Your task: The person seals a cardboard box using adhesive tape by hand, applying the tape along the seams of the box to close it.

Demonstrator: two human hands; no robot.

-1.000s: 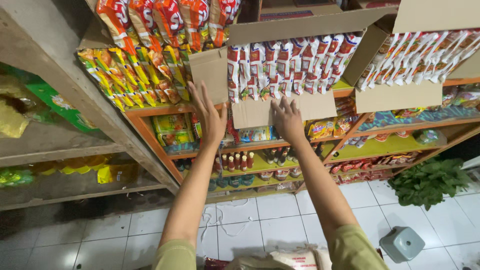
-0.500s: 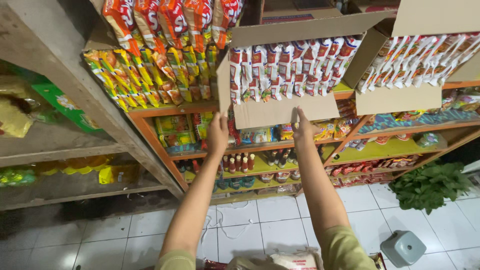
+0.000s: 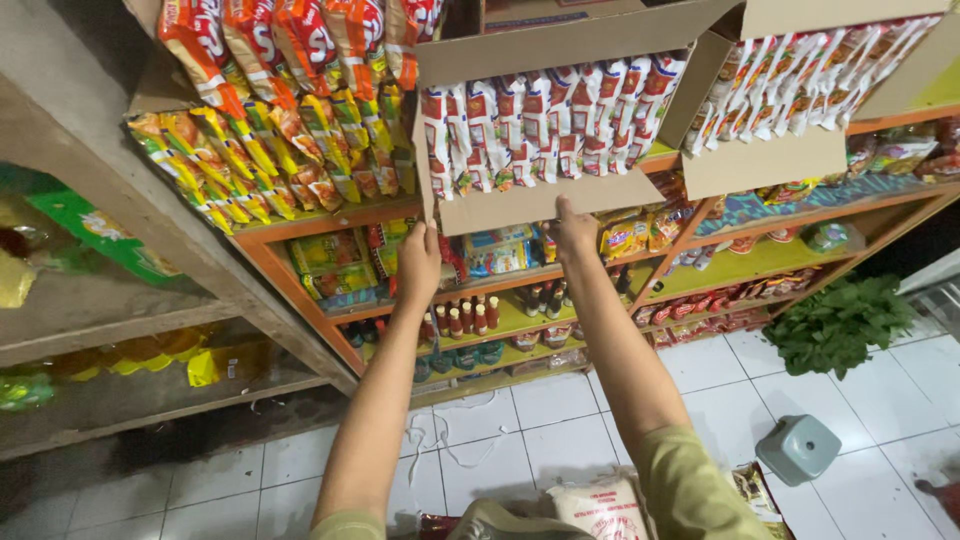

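Observation:
Both my arms reach up to an open cardboard box (image 3: 530,205) on the orange shelf. It is packed with upright red-and-white packets (image 3: 545,120). My left hand (image 3: 418,262) grips the box at its lower left corner, below the side flap. My right hand (image 3: 572,230) holds the underside of the front flap, with one finger lying up against the cardboard. The fingertips of both hands are partly hidden behind the box.
A second open box (image 3: 765,160) of similar packets sits to the right. Orange and yellow snack packs (image 3: 280,110) hang at the upper left. Small bottles (image 3: 470,320) line a lower shelf. A grey stool (image 3: 798,450), leafy greens (image 3: 840,320) and a white sack (image 3: 600,505) are on the tiled floor.
My hands went from spread flat against the box front to holding its lower edge. The left side flap has folded in, and the box now sits closer and larger in view.

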